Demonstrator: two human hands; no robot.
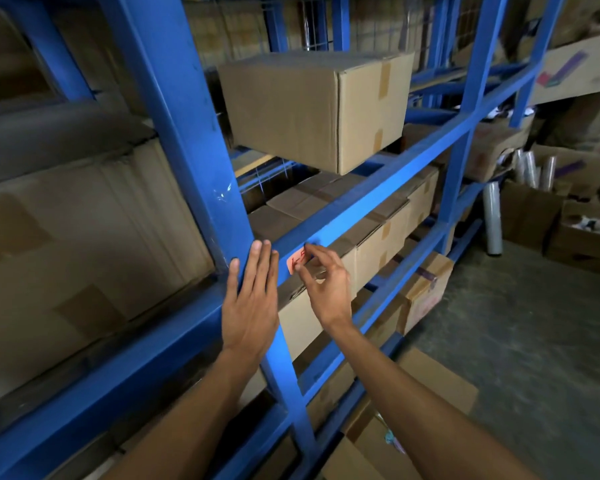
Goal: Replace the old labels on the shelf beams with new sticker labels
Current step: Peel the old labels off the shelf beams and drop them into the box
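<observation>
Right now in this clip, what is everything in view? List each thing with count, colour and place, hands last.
shelf rack: one, blue metal, uprights and beams across the frame
label: one, orange-pink with red writing, on the beam by the upright
large box: one, brown cardboard, upper shelf, centre
smaller boxes: several, brown, shelf under the beam
big cartons: several, brown, left bay
film rolls: several, clear, one standing on the floor at right, others in an open box
floor: grey concrete, lower right
left hand: flat, fingers straight, resting on the upright
right hand: fingertips pinching at the label's right edge
</observation>
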